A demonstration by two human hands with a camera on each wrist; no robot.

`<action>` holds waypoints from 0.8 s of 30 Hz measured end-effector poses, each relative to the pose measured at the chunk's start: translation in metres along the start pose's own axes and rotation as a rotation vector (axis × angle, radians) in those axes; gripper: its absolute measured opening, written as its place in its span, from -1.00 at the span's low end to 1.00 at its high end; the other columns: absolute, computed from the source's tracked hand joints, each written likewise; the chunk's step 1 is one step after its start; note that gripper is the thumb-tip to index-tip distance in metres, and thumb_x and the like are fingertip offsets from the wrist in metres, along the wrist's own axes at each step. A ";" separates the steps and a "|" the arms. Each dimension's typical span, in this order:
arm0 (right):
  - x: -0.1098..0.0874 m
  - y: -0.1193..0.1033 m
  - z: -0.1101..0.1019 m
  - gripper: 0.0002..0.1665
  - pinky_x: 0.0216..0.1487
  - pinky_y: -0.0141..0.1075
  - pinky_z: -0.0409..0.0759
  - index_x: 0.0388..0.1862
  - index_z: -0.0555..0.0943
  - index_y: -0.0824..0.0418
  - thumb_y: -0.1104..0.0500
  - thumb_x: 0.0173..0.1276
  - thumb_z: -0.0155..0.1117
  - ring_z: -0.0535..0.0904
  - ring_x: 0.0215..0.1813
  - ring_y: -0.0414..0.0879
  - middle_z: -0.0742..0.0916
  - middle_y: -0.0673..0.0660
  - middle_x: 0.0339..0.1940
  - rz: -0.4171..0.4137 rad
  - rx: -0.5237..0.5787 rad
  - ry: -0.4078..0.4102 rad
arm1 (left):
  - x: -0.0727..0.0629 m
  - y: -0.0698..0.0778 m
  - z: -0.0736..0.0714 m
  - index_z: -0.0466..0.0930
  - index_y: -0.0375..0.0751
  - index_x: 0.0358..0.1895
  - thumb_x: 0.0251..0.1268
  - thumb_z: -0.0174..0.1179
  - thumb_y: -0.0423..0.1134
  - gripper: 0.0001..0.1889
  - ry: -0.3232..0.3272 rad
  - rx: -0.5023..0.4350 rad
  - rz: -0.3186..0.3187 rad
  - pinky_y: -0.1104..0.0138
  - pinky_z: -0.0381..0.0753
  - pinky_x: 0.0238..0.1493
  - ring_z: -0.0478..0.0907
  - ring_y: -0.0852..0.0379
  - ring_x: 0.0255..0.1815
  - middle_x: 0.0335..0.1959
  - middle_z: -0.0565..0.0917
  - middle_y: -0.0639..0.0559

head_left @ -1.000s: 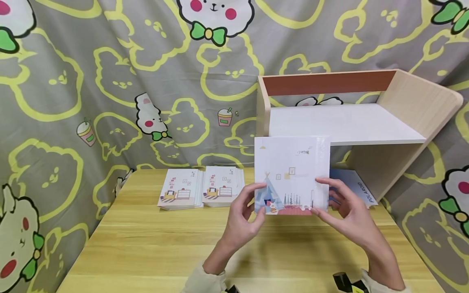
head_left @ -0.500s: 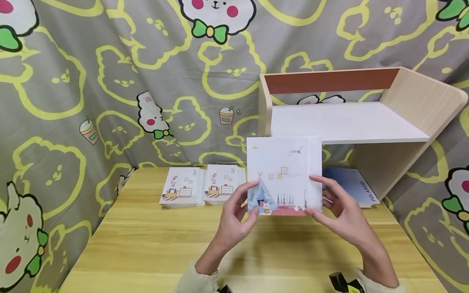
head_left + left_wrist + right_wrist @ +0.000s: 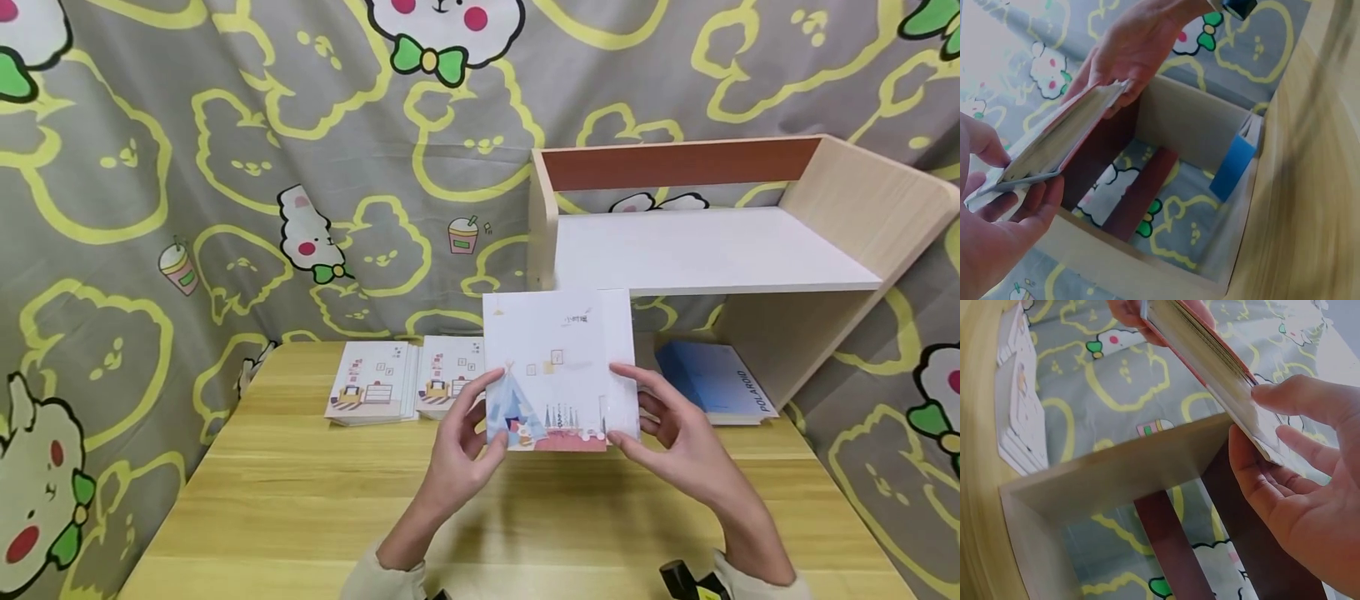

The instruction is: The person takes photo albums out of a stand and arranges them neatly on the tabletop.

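A white square book with a blue tent drawn on its cover is held up above the table, in front of the shelf. My left hand pinches its lower left edge, thumb on the cover. At the lower right edge, my right hand grips it with thumb and index finger on the front, the other fingers behind. Both wrist views show the page edges of the book between the two hands. Two stacks of smaller white books, a left one and a right one, lie to the left; the held book partly covers the right stack.
A wooden desk shelf with a white board stands at the back right of the table. Under it lies a blue book marked POLAROID. A grey patterned curtain hangs behind.
Both hands have carried the book to the left and slightly down. It now overlaps the right stack, and more of the blue book shows.
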State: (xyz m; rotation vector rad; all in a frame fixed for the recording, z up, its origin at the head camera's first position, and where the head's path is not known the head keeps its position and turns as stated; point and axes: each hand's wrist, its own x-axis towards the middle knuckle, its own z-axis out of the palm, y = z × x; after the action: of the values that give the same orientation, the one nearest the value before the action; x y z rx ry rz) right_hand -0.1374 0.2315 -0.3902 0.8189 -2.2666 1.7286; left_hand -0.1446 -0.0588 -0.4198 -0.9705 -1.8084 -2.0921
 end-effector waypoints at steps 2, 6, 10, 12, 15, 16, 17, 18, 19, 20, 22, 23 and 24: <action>0.001 0.000 0.005 -0.01 0.03 -0.37 0.67 0.55 0.33 0.22 0.61 0.15 0.43 0.61 0.16 -0.10 0.46 0.23 0.38 -0.002 0.008 -0.002 | -0.002 0.001 -0.004 0.28 -0.23 0.51 0.24 0.10 -0.71 -0.26 0.010 0.010 -0.009 0.40 0.69 -0.14 0.53 -0.01 0.07 0.40 0.35 -0.21; 0.003 0.001 0.012 -0.02 0.04 -0.37 0.67 0.54 0.34 0.20 0.59 0.16 0.43 0.62 0.15 -0.10 0.47 0.24 0.37 0.006 0.019 0.002 | -0.004 0.003 -0.010 0.30 -0.25 0.50 0.26 0.10 -0.70 -0.29 0.026 0.033 -0.014 0.37 0.71 -0.15 0.56 -0.02 0.07 0.41 0.36 -0.22; 0.005 0.001 0.018 -0.02 0.03 -0.35 0.68 0.53 0.35 0.20 0.59 0.15 0.44 0.62 0.14 -0.09 0.49 0.25 0.34 0.012 0.028 0.011 | -0.005 0.004 -0.016 0.32 -0.26 0.48 0.26 0.09 -0.70 -0.30 0.040 0.053 -0.022 0.34 0.72 -0.15 0.57 -0.06 0.07 0.42 0.36 -0.22; 0.006 0.001 0.021 -0.03 0.02 -0.35 0.69 0.53 0.35 0.20 0.59 0.15 0.44 0.63 0.14 -0.08 0.50 0.25 0.34 0.013 0.034 0.014 | -0.005 0.004 -0.018 0.33 -0.25 0.48 0.27 0.09 -0.71 -0.31 0.049 0.057 -0.030 0.31 0.73 -0.11 0.56 -0.09 0.08 0.41 0.36 -0.21; 0.007 0.000 0.025 -0.03 0.01 -0.34 0.69 0.53 0.35 0.19 0.59 0.15 0.44 0.63 0.14 -0.07 0.50 0.26 0.34 0.012 0.043 0.021 | -0.005 0.005 -0.020 0.34 -0.25 0.46 0.26 0.08 -0.71 -0.32 0.063 0.062 -0.032 0.28 0.73 -0.08 0.56 -0.10 0.08 0.39 0.37 -0.22; 0.007 0.000 0.026 -0.02 0.01 -0.33 0.69 0.53 0.35 0.19 0.59 0.15 0.45 0.63 0.14 -0.07 0.50 0.26 0.34 0.010 0.046 0.025 | -0.005 0.005 -0.022 0.35 -0.25 0.46 0.26 0.08 -0.71 -0.32 0.066 0.064 -0.031 0.27 0.73 -0.06 0.56 -0.11 0.09 0.38 0.37 -0.23; 0.007 0.000 0.028 -0.02 0.01 -0.33 0.69 0.53 0.35 0.20 0.59 0.15 0.45 0.63 0.14 -0.07 0.50 0.27 0.33 0.009 0.050 0.029 | -0.006 0.006 -0.023 0.35 -0.25 0.46 0.26 0.08 -0.72 -0.32 0.068 0.068 -0.028 0.27 0.73 -0.06 0.55 -0.10 0.08 0.37 0.37 -0.24; 0.008 0.000 0.029 -0.01 0.01 -0.33 0.69 0.53 0.34 0.20 0.60 0.14 0.45 0.63 0.14 -0.06 0.50 0.27 0.33 0.008 0.053 0.032 | -0.006 0.006 -0.024 0.34 -0.27 0.46 0.25 0.08 -0.72 -0.32 0.067 0.072 -0.024 0.27 0.73 -0.06 0.55 -0.11 0.08 0.36 0.37 -0.26; 0.008 0.000 0.030 -0.01 0.01 -0.33 0.69 0.53 0.34 0.20 0.60 0.14 0.44 0.63 0.14 -0.06 0.50 0.27 0.32 0.006 0.056 0.035 | -0.007 0.006 -0.025 0.34 -0.27 0.46 0.25 0.08 -0.72 -0.31 0.069 0.073 -0.024 0.28 0.73 -0.07 0.56 -0.10 0.08 0.36 0.37 -0.26; 0.008 0.000 0.031 0.00 0.01 -0.32 0.69 0.53 0.33 0.20 0.61 0.13 0.44 0.63 0.13 -0.06 0.50 0.27 0.30 0.005 0.060 0.037 | -0.007 0.006 -0.026 0.34 -0.27 0.46 0.25 0.08 -0.72 -0.31 0.069 0.071 -0.025 0.28 0.73 -0.08 0.55 -0.09 0.07 0.36 0.37 -0.26; 0.009 0.000 0.033 -0.01 0.01 -0.31 0.70 0.53 0.33 0.21 0.62 0.13 0.43 0.64 0.12 -0.05 0.50 0.28 0.27 -0.001 0.071 0.037 | -0.008 0.008 -0.029 0.34 -0.27 0.47 0.25 0.08 -0.72 -0.31 0.068 0.066 -0.031 0.29 0.73 -0.11 0.55 -0.09 0.06 0.36 0.37 -0.26; 0.010 0.000 0.034 -0.01 0.01 -0.31 0.70 0.53 0.33 0.21 0.62 0.14 0.43 0.64 0.12 -0.04 0.50 0.28 0.27 -0.002 0.075 0.036 | -0.008 0.009 -0.030 0.34 -0.27 0.47 0.25 0.09 -0.72 -0.31 0.069 0.060 -0.038 0.29 0.73 -0.12 0.55 -0.09 0.06 0.37 0.37 -0.25; 0.011 -0.001 0.036 -0.02 0.00 -0.31 0.70 0.52 0.33 0.21 0.61 0.14 0.43 0.64 0.11 -0.04 0.51 0.28 0.26 -0.005 0.078 0.034 | -0.009 0.010 -0.031 0.34 -0.27 0.47 0.25 0.09 -0.72 -0.31 0.068 0.056 -0.042 0.29 0.74 -0.13 0.55 -0.10 0.06 0.38 0.36 -0.25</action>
State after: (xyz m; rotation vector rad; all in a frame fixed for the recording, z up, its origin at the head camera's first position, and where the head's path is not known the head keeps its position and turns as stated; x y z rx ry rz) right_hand -0.1395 0.1948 -0.3958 0.8021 -2.1861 1.8250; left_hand -0.1433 -0.0923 -0.4182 -0.8442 -1.8585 -2.0602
